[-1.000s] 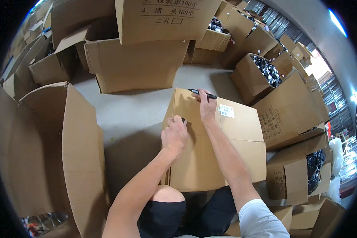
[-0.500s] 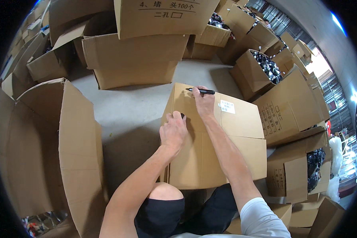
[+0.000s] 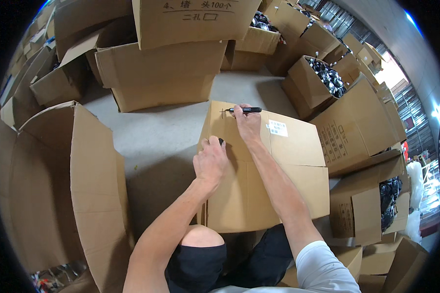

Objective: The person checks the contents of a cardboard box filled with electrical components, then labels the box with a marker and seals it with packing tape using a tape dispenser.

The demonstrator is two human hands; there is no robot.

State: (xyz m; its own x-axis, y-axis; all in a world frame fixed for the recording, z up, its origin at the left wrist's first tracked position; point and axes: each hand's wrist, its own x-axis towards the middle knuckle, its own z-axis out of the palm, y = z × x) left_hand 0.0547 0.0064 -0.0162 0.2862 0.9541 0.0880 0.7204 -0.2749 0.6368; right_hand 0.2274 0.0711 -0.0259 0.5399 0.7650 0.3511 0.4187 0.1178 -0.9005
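A closed cardboard box [image 3: 300, 188] lies in front of my knees with a small white label [image 3: 278, 128] on its top. My right hand [image 3: 248, 126] is closed round a black marker pen [image 3: 252, 110] near the box's far left corner. The pen's tip points left, at a few short dark strokes on the cardboard. Closer to me, my left hand [image 3: 211, 158] rests at the box's left side, fingers curled. A small black piece, apparently the marker's cap [image 3: 221, 141], sticks out between its thumb and fingers.
A tall open carton [image 3: 95, 195] stands at my left. Ahead is another large carton [image 3: 166, 73]. On the right are a carton with printed lines [image 3: 357, 132], a carton of black plastic-wrapped goods [image 3: 310, 80] and an open-flapped carton [image 3: 366, 215]. Grey floor [image 3: 151, 146] shows between them.
My right hand and the marker have shifted slightly left, and the mark at its tip has grown. My left hand stays almost in place; the whole view has shifted a little.
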